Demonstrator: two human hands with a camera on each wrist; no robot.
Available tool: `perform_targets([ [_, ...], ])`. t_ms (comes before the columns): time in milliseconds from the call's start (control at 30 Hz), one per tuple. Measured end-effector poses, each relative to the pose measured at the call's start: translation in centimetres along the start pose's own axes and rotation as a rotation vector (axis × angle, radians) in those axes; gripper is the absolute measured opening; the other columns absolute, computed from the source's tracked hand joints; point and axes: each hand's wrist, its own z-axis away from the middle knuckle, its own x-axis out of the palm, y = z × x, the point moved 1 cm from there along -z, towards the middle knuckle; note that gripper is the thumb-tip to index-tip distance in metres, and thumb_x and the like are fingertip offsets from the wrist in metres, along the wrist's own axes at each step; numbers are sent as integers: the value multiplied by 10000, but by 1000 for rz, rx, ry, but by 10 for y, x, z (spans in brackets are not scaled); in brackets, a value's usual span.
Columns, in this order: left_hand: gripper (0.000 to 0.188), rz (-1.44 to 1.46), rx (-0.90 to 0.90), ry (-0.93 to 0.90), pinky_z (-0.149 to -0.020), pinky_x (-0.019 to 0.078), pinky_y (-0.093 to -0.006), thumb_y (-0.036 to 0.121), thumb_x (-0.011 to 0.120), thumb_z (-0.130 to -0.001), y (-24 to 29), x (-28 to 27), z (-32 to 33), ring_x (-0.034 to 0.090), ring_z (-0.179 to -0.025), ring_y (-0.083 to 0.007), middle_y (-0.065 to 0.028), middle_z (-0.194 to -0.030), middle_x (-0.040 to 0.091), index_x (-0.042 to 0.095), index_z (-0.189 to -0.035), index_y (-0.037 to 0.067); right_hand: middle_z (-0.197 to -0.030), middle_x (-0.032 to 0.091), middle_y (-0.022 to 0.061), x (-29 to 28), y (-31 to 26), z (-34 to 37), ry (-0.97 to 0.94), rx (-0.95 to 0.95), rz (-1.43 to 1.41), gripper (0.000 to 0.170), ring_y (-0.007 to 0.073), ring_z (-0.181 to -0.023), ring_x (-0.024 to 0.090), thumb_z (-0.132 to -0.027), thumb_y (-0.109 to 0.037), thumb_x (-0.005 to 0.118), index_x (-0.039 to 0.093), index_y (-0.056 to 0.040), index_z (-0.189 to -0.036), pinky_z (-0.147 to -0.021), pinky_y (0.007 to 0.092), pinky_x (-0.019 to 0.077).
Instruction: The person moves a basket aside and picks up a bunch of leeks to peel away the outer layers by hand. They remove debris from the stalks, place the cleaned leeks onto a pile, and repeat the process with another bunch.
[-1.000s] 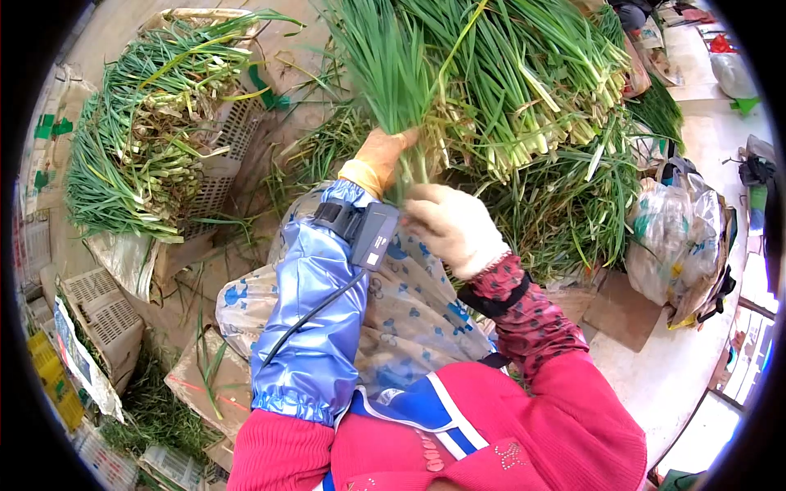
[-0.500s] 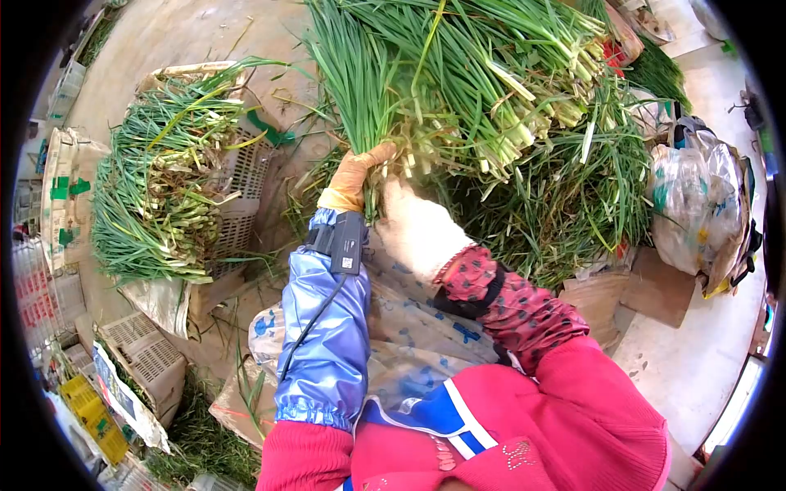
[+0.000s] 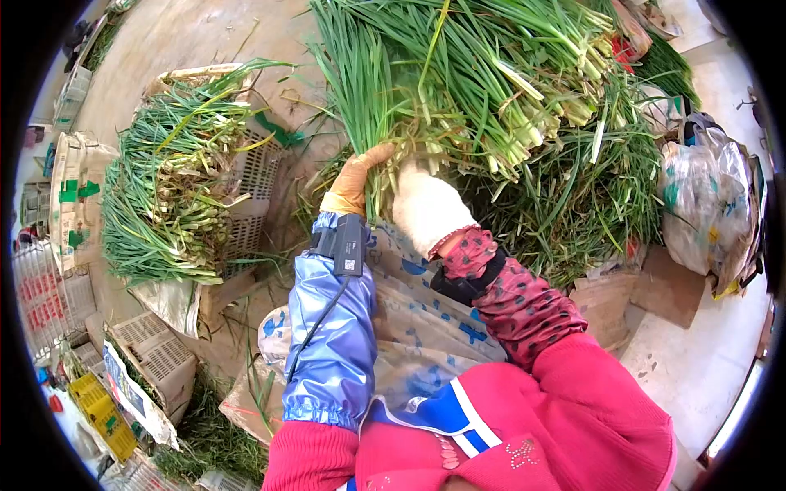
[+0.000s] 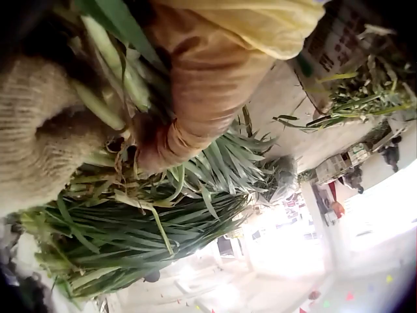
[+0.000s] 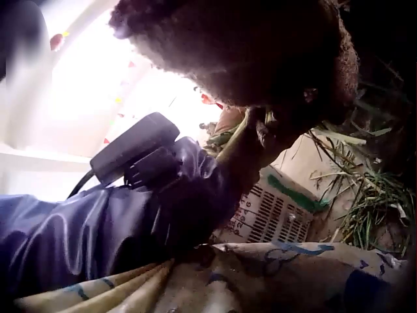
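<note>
My left hand (image 3: 357,178), in a tan rubber glove, grips a bunch of green garlic (image 3: 356,86) around its pale lower stalks, the long leaves pointing away from me. Beside it, my right hand (image 3: 432,206) wears a whitish knitted glove and reaches in at the stalk bases. In the left wrist view, the curled fingers of the knitted glove (image 4: 39,124) pinch at the pale stalks (image 4: 107,62) and their dry outer leaves, close to the rubber glove (image 4: 212,94). The right wrist view is dark there, and the right fingertips are partly hidden.
A large heap of green garlic (image 3: 508,74) lies just beyond my hands, above loose trimmed leaves (image 3: 565,213). To the left, more stalks (image 3: 164,188) are piled on a slatted plastic crate (image 3: 250,196). A plastic-wrapped bundle (image 3: 704,200) stands at right; a patterned apron (image 3: 417,311) covers my lap.
Both hands have shifted left in the head view with the bunch. The right hand, blurred below the stalks earlier, has moved forward to the stalk bases. The head view has shifted too.
</note>
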Motion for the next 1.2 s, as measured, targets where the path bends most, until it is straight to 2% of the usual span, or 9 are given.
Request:
perform_targets([
  [167, 306, 56, -44, -38, -775, 573, -390, 117, 654, -846, 1, -2, 0, 677, -834, -252, -131, -1009, 685, 614, -1129, 8, -924, 657, 258, -4, -8, 11, -101, -27, -17, 376, 383, -913, 646, -885, -160, 460, 474, 71, -1181, -776, 465, 520],
  [300, 300, 37, -10, -70, -705, 587, -361, 128, 656, -850, 5, -7, -3, 683, -792, -237, -130, -984, 688, 617, -1117, -4, -901, 657, 216, -39, -6, 24, -100, -96, 109, 287, 406, -859, 635, -903, -264, 480, 603, -76, -1081, -751, 465, 520],
  [400, 282, 101, 15, -159, -658, 608, -340, 142, 654, -859, 7, -3, 7, 690, -767, -217, -123, -961, 691, 620, -1093, -11, -862, 640, 223, -56, 1, 20, 343, -244, -118, 239, 391, -844, 628, -912, -262, 479, 610, -73, -979, -741, 468, 504],
  [467, 282, 125, 41, -171, -659, 615, -345, 144, 648, -863, 6, 5, 11, 694, -770, -213, -121, -950, 692, 613, -1095, -12, -857, 628, 228, -62, -2, 2, 381, -399, -259, 223, 403, -841, 617, -911, -252, 486, 610, -80, -980, -730, 465, 502],
  [567, 277, 167, 21, -116, -736, 604, -429, 106, 608, -872, 5, 2, 11, 687, -827, -274, -156, -994, 674, 593, -1113, -30, -906, 654, 202, -56, 13, -42, 194, -412, -11, 246, 397, -879, 624, -899, -220, 472, 629, -42, -964, -767, 440, 512],
  [633, 280, 134, 24, -136, -755, 593, -453, 95, 596, -871, 8, -5, 9, 682, -853, -307, -185, -1029, 662, 588, -1113, -46, -1015, 669, 197, -59, 34, -67, 3, -231, -61, 345, 316, -921, 649, -916, -206, 464, 614, -13, -1159, -817, 368, 505],
  [733, 283, 86, 9, -147, -739, 593, -447, 104, 597, -868, 13, -8, 14, 684, -840, -317, -204, -1017, 666, 591, -1102, -55, -1004, 685, 166, -54, 41, -71, 123, -227, -155, 353, 253, -855, 667, -920, -193, 471, 606, 9, -1177, -768, 341, 510],
  [1000, 189, -105, 87, 94, -482, 540, -335, 118, 645, -853, 17, 5, 20, 654, -617, -234, -120, -796, 669, 632, -990, -12, -931, 666, 182, -46, -6, -31, 255, -367, 258, 300, 357, -925, 637, -866, -249, 562, 599, -91, -1119, -812, 439, 507],
  [1200, 255, -294, 395, 178, -438, 476, -266, 31, 685, -777, 34, 18, 39, 614, -566, -161, -124, -846, 684, 621, -1018, -25, -971, 698, 153, -32, -3, -74, -58, -186, 488, 263, 299, -893, 689, -860, -169, 540, 670, -82, -1072, -767, 430, 544],
])
